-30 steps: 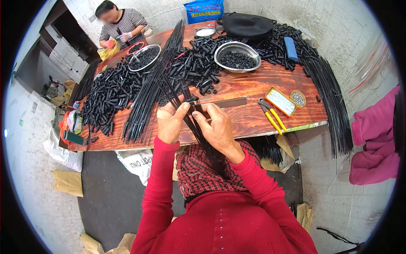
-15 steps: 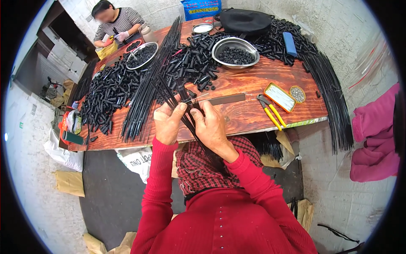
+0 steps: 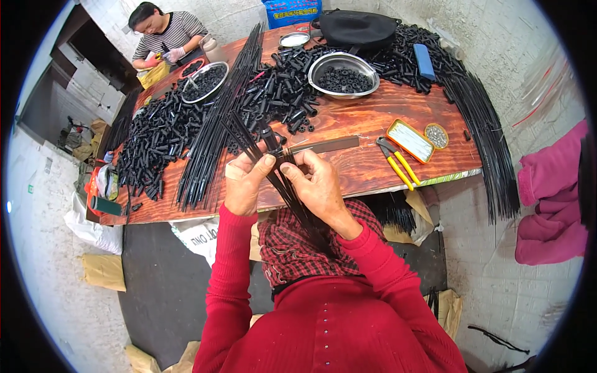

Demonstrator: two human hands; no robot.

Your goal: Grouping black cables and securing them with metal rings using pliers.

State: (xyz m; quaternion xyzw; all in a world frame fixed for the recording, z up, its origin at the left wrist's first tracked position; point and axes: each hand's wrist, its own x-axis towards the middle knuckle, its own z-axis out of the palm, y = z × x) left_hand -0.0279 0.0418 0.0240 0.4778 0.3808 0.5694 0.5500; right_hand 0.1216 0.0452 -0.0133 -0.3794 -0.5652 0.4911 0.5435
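Left hand point(image 3: 244, 181): thumb and fingers closed in a pinch on the bundle of thin black rods point(image 3: 300, 211), no visible gap.
Right hand point(image 3: 318, 186): thumb and bent forefinger drawn together at the same bundle, just beside the left fingertips; the exact piece under them is hidden.
Bundle place: held above the near edge of the tabletop point(image 3: 398, 102), left of its middle, the lower part over the plaid cloth point(image 3: 283, 252) on the lap.
Black tube point(image 3: 268, 138): stands out above the fingertips, between the hands; its lower end is covered.
Handling, my judgement: left pinch best firm and still, right fingertips doing the fine work close beside it; lap taking the weight of the tails. Loose upper ends could snag on the rod pile point(image 3: 214, 133) behind, so a little clearance helps.
Long axis: slantwise, upper left to lower right, crossing the near edge.
Pointing: upper ends fan toward the tabletop's far left; lower ends run toward the person. Tube's free end aims at the far edge, leaning slightly left.
Nearby: flat dark strip point(image 3: 336, 144) right of the hands; yellow-handled pliers point(image 3: 400, 168) by the near edge.
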